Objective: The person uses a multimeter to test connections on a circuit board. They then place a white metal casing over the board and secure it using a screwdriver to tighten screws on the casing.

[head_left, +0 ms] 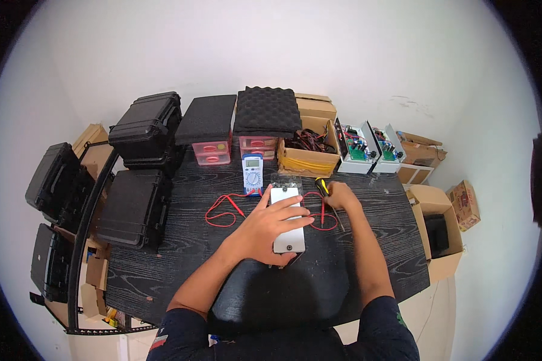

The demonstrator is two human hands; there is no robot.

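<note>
A white box-shaped case (288,233) lies upright lengthwise in front of me, with a dark screw or knob at its far and near ends. Across its top rests my left hand (271,224), fingers spread toward the right and thumb by the near end. To the right, my right hand (340,197) is closed round a screwdriver (321,185) with a yellow and black handle; its thin shaft points toward me. My fingers hide the middle of the tool. Just beyond the case stands a blue-rimmed multimeter (253,175), its red test leads (224,222) curling on both sides.
Black hard cases (132,207) stack at the left. Along the back are drawer units (212,153) topped with black foam, a carton of cables (309,157), and two open white housings with green circuit boards (358,148). An open cardboard box (436,222) stands right of the dark table (379,253).
</note>
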